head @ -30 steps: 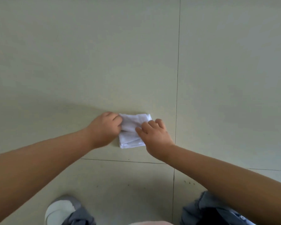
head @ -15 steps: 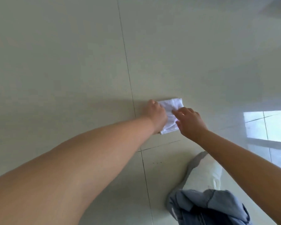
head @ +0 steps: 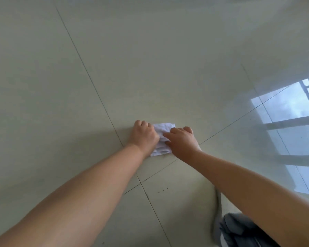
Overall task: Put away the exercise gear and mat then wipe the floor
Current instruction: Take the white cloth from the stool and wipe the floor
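Observation:
A small folded white cloth [head: 163,130] lies flat on the pale tiled floor [head: 150,68], just right of a tile seam. My left hand [head: 144,135] presses down on the cloth's left side with its fingers curled over the edge. My right hand [head: 182,140] presses on the cloth's right side, fingers bent onto the fabric. Both arms reach forward from the bottom of the view. The middle of the cloth shows between the two hands; its sides are hidden under them.
My shoe and grey trouser leg [head: 239,229] are at the bottom right. A bright window reflection [head: 291,111] shines on the glossy tiles at right. A few dark specks [head: 162,190] sit on the floor near the seam crossing.
The cloth and both hands have slid over the floor across the tile seam toward the window reflection, with the view turning that way. Both hands stay on the cloth.

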A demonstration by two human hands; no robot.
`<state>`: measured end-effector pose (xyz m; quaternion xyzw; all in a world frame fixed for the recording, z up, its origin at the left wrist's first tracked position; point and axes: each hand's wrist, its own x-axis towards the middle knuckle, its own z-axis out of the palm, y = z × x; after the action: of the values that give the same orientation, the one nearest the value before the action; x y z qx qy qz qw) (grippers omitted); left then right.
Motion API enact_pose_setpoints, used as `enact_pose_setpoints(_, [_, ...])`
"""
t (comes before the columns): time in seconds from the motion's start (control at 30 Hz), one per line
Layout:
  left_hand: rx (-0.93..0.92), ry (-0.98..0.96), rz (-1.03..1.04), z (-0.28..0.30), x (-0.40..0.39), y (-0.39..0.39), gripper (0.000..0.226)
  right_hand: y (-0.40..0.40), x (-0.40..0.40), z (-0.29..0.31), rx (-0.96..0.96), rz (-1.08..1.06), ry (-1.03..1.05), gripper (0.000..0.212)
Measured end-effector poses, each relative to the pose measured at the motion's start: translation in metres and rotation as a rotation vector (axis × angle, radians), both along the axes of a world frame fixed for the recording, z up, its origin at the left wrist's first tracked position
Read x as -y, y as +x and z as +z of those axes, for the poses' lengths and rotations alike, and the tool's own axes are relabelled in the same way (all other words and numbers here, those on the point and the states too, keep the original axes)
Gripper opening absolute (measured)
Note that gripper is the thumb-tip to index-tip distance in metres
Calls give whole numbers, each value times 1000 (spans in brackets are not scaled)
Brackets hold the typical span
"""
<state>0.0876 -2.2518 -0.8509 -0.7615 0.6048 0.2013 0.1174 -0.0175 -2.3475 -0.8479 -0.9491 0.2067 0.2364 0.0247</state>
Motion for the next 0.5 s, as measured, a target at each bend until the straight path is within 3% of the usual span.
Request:
enact_pose_setpoints(0.1, [-18, 63, -10, 5, 22, -3, 27, 8, 24, 5, -87, 246, -27, 30])
enact_pose_setpoints(0.17, [-55, 90, 59, 5, 41, -11, 27, 8, 43, 11, -116, 289, -26, 29])
enact_pose_setpoints(0.27, [2, 8, 158, 8, 75, -28, 21, -9, 89, 8, -44, 99, 56, 37])
enact_pose_setpoints(0.4, [-9, -124, 210, -23, 144, -57, 33, -55, 160, -8, 110, -47, 14, 47])
enact_pose_setpoints(0.5, [18, -64, 242, 4, 199, -64, 22, -66, 215, -22, 204, -141, 43, 44])
